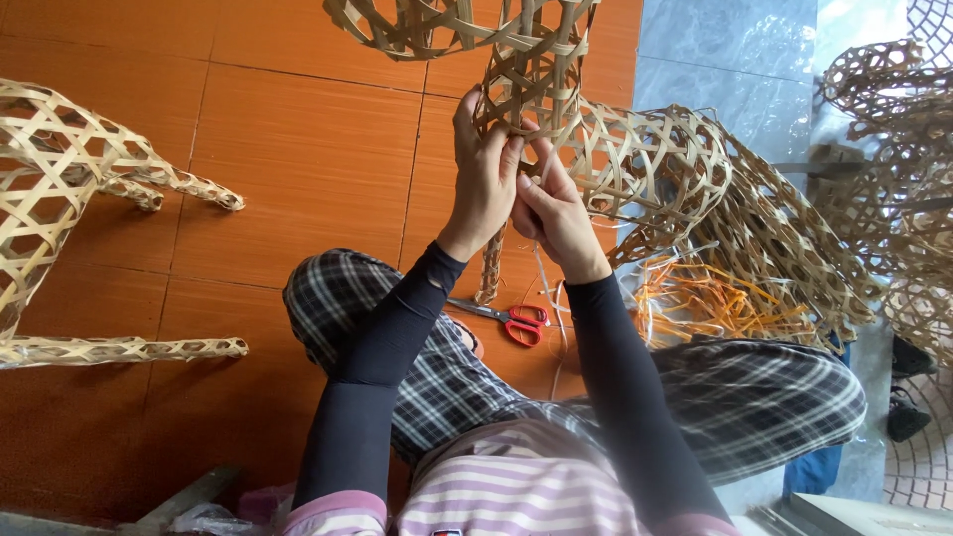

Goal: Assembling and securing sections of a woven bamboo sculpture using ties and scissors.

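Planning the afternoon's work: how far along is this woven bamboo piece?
Done: the open lattice body is woven, like the finished figure nearby. In hand: left hand and right hand work a strip at a narrow woven section. Left: loose strips and scissors lie unused.

No packages, signs or screens lay anywhere in my view. The only label-like thing was a small dark patch [447,532] at the bottom edge, on the front of my striped shirt, mostly cut off. Its shape and colours were too small to make out.
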